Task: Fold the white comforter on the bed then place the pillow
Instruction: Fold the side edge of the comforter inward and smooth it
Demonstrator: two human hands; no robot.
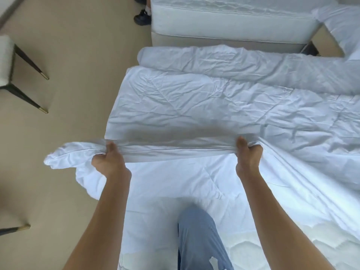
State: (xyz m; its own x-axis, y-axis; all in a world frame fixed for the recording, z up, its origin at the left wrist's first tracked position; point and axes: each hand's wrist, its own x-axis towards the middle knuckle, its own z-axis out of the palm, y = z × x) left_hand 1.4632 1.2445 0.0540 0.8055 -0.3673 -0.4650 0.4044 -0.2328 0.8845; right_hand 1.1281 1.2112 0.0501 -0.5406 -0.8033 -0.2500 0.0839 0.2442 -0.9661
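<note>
Hands, left hand (109,160) and right hand (248,154), clench the white comforter's (194,102) lifted edge at mid-frame.

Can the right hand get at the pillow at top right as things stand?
Probably not. The right hand grips the comforter edge, as does the left hand, and the pillow lies far off beyond the folded comforter, past a gap by the second bed.

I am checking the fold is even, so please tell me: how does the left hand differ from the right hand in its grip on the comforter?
The left hand grips near the corner, with loose cloth hanging past it over the floor; the right hand grips further in, where the comforter runs on across the bed. Both hold the same raised edge, stretched taut between them.
</note>
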